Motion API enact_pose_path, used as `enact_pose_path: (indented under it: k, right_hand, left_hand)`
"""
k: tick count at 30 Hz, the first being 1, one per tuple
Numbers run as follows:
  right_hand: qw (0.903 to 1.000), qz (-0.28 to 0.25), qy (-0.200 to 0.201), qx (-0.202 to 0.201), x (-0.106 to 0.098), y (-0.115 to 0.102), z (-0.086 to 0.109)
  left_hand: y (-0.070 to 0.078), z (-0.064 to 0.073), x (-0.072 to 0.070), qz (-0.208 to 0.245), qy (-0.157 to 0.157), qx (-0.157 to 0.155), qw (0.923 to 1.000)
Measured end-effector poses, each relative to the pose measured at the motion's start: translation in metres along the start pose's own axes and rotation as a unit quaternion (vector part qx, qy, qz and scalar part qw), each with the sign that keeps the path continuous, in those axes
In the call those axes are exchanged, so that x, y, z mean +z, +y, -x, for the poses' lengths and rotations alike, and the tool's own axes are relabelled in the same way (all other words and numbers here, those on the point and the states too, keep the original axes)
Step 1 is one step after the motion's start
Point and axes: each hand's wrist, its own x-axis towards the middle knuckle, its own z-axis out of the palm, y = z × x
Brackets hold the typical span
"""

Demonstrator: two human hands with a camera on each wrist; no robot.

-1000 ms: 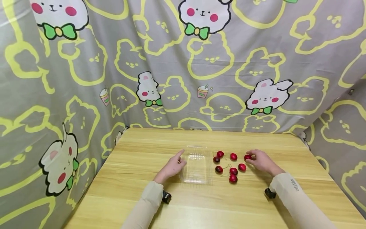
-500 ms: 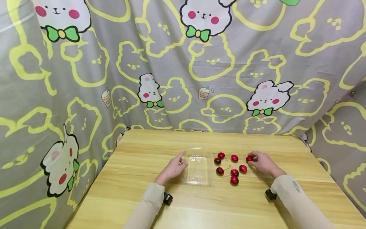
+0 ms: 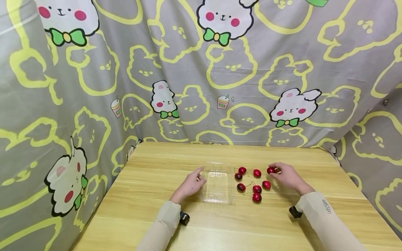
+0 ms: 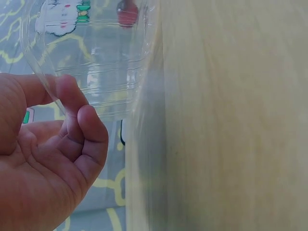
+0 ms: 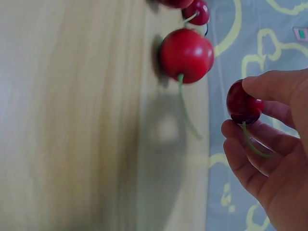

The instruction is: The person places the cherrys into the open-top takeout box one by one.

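Right grip [image 3: 288,177] pinches a cherry [image 5: 239,102] at three o'clock of the clear plastic box [image 3: 217,186]; glossy skin may slip; left grip [image 3: 190,184] touches the box, pinch unclear.

The cherry [image 5: 238,102] I pinch in my right hand [image 3: 288,177] has smooth, glossy skin that catches the light, as do the other cherries [image 3: 257,173]. To their left, the box [image 3: 216,190] looks like thin clear plastic, shiny and ridged. Beneath, my table [image 3: 242,226] shows smooth wood grain with a soft sheen. On the far side hangs a matt, creased cloth curtain [image 3: 188,71]; nearer, my sleeves [image 3: 333,223] are matt cloth too
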Motion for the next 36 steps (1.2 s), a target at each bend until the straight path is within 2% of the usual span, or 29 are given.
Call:
enact_pose_path:
  k: [8,17,23,30,36]
  right_hand:
    - [0.9993,0.013,0.003,-0.035,0.0,-0.026,-0.008]
    - [0.9983,0.0,-0.001,-0.058,0.008,-0.053,-0.016]
    - [0.9989,-0.012,-0.01,-0.045,0.018,-0.07,-0.021]
    - [0.9967,-0.041,-0.026,-0.064,0.029,-0.084,-0.032]
    - [0.9951,-0.073,-0.046,-0.05,0.039,-0.094,-0.038]
  left_hand:
    - [0.0,0.0,0.001,0.001,0.007,0.0,1.0]
    - [-0.002,0.002,-0.001,0.006,0.006,-0.001,1.0]
    - [-0.002,0.003,0.0,0.002,0.006,0.001,1.0]
    - [-0.001,0.004,0.0,0.007,0.003,-0.008,0.9999]
    - [-0.003,0.003,-0.002,0.014,0.005,-0.001,0.9999]
